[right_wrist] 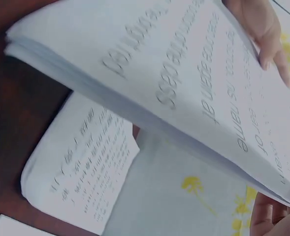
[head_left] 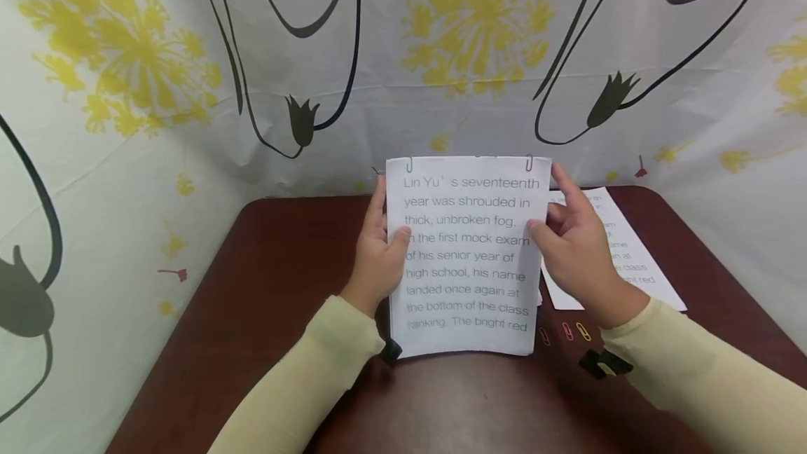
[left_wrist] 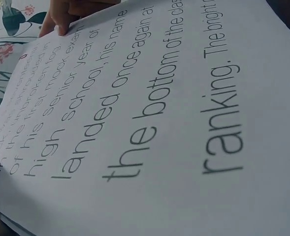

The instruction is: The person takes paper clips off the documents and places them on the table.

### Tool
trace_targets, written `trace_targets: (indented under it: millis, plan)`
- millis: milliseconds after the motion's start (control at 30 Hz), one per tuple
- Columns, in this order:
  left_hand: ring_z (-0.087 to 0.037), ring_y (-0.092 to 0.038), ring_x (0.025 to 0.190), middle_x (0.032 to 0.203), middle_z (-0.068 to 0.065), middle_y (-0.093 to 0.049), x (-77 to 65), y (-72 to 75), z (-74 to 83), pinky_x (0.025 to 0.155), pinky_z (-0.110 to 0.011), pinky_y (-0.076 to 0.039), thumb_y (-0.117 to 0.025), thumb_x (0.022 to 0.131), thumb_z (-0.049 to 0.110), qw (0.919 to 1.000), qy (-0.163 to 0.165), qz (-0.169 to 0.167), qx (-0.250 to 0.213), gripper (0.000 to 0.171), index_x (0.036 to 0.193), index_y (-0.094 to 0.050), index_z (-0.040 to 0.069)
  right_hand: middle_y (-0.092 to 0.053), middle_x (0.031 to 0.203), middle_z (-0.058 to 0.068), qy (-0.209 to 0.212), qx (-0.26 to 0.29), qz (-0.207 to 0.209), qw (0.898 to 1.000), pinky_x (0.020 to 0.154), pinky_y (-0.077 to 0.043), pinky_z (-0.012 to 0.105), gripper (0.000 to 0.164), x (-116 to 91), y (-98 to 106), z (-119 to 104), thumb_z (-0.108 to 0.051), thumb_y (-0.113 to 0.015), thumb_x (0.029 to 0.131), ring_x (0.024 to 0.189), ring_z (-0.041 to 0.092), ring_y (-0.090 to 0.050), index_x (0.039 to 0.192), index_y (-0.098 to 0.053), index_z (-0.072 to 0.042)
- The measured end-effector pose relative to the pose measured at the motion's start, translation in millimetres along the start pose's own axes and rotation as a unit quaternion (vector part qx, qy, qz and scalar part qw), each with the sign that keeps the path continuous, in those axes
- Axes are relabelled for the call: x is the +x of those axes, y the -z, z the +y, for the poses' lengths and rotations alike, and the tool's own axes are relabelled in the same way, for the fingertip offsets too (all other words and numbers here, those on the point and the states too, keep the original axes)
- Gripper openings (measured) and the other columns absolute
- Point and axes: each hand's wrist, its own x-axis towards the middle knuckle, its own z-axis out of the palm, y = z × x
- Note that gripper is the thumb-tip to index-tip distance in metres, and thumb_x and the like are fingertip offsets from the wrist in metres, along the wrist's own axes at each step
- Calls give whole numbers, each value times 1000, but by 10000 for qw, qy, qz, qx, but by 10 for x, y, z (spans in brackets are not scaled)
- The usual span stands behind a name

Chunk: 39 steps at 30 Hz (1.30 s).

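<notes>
A thick stack of printed sheets [head_left: 466,258] is held up, tilted toward me, above the table. Two paper clips, a left one [head_left: 409,164] and a right one [head_left: 529,162], sit on its top edge. My left hand [head_left: 378,254] grips the left side, its thumb on the printed face. On the right side, my right hand [head_left: 580,251] pinches the stack, thumb in front and index finger stretched up along the edge. The right wrist view shows the layered edge of the stack [right_wrist: 154,120]. Fingers behind the pages are mostly hidden.
Behind my right hand, more printed sheets [head_left: 630,265] lie on the dark red table [head_left: 252,342]. A dark red clip [head_left: 545,335], a pinkish-red clip [head_left: 567,331] and a yellow clip [head_left: 583,331] lie near them. A flower-patterned cloth [head_left: 378,90] hangs behind the table.
</notes>
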Motion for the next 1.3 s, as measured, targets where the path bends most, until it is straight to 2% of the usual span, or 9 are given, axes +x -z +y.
trace_targets:
  millis: [200,433,567,700,833,1033,1300]
  plan:
    - [-27,-71,91,121,-7,-62,-22,-34,-10,73,-39,-59,-46,98,-3,9999,-105,-57,117,85,150,-7,52,-70,108,16,-6,-47,193,9998,71,-56,21,77,115,59,-64,3,-55,92,86,17,-70,154,-22,-28]
    - [-26,-70,93,125,-4,-61,-75,-65,24,75,-39,-58,-47,98,-1,9997,-83,-118,173,84,150,-7,51,-68,104,16,-32,-624,361,9974,63,-55,23,64,220,77,-237,-9,-60,94,79,18,-68,150,-35,-28]
    - [-27,-70,94,125,-6,-61,-94,-89,28,75,-40,-58,-46,98,-2,9998,-113,-131,69,84,150,-7,51,-67,99,17,41,-716,459,9964,61,-53,21,50,229,57,-399,-8,-59,94,76,20,-66,142,-48,-20]
    - [-29,-70,94,124,-9,-60,-112,-102,16,75,-40,-58,-46,98,-3,9997,-194,-122,28,84,151,-6,49,-66,99,16,121,-731,449,9962,61,-52,20,41,227,55,-462,-6,-59,94,77,19,-64,134,-56,-14]
    - [-29,-69,94,124,-8,-60,-134,-99,-5,76,-41,-58,-45,98,-3,9998,-152,-109,20,84,151,-6,49,-65,100,16,101,-827,393,9958,61,-52,21,37,237,65,-414,-8,-58,95,79,21,-63,132,-58,-12]
    - [-29,-69,95,125,-6,-60,-159,-86,-17,76,-42,-58,-45,98,-4,9998,-138,-101,-73,84,151,-6,49,-66,100,12,66,-959,358,9947,58,-49,20,36,289,111,-221,-13,-60,96,78,20,-62,131,-59,-16]
    - [-28,-69,95,128,-5,-59,-176,-83,-10,77,-41,-58,-45,98,-5,9995,-283,-114,-39,84,153,-6,45,-66,99,10,37,-919,305,9953,58,-49,21,34,295,131,-223,-17,-61,95,78,20,-62,129,-60,-19]
